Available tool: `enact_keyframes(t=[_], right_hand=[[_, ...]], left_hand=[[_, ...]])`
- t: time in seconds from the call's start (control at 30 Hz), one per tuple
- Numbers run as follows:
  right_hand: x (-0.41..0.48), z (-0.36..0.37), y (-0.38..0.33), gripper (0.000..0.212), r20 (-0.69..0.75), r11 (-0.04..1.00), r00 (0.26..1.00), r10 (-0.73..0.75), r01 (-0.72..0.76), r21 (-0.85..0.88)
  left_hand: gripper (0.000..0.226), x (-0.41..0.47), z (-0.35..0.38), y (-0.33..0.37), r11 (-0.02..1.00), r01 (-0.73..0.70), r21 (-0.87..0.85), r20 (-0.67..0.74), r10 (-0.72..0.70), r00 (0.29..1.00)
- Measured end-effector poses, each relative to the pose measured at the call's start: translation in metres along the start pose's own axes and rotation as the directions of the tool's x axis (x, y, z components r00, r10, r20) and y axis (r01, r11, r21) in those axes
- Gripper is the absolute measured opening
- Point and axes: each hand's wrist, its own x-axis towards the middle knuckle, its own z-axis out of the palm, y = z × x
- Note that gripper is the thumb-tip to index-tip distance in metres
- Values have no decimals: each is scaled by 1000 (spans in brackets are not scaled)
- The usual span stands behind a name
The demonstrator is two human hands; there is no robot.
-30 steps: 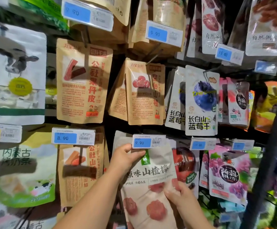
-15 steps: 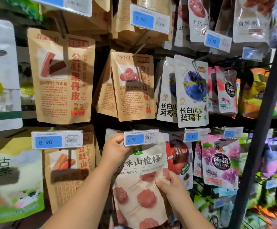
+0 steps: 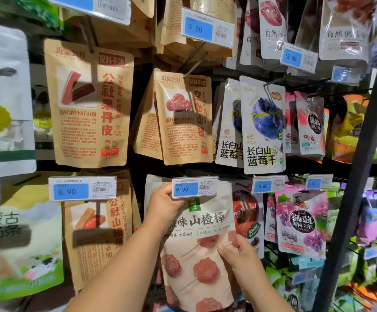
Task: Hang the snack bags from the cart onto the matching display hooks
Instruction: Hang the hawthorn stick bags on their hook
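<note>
A beige snack bag printed with red hawthorn lollipops (image 3: 196,262) hangs low in the middle of the display, its top tucked behind a 9.90 price tag (image 3: 194,188). My left hand (image 3: 165,208) grips the bag's upper left corner just beside that tag. My right hand (image 3: 239,257) pinches the bag's right edge lower down. The hook itself is hidden behind the tag. More bags of the same beige kind sit behind this one.
Kraft hawthorn bags (image 3: 88,104) hang above left, blueberry bags (image 3: 261,127) above right, a grape jelly bag (image 3: 300,221) to the right. An 8.90 tag (image 3: 81,188) juts out at left. A dark metal upright (image 3: 358,176) slants down the right side.
The view has shifted slightly. Both hands stay on the lollipop bag, the left at its top corner by the 9.90 tag, the right on its right edge.
</note>
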Motion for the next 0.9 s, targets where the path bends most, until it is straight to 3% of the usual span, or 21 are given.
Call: enact_keyframes(t=[0.13,0.27,0.37,0.77,0.9], right_hand=[[0,-3,1,30,-1,1000,1000,2,-2,29],[0,-5,0,39,-8,1000,1000,-1,1,13],[0,-7,0,29,7,1000,1000,0,-1,18],[-2,-12,-3,22,26,999,999,-44,45,-13],[-3,-11,1,19,33,999,999,-38,39,-27]], left_hand=[[29,-2,3,3,999,29,-41,33,-27,999],[33,-5,4,6,989,72,-128,51,-66,997],[34,-6,5,4,985,75,-156,39,-70,997],[27,-10,9,-1,983,106,-149,-7,-108,994],[44,-15,10,-1,988,108,-113,-76,-117,990]])
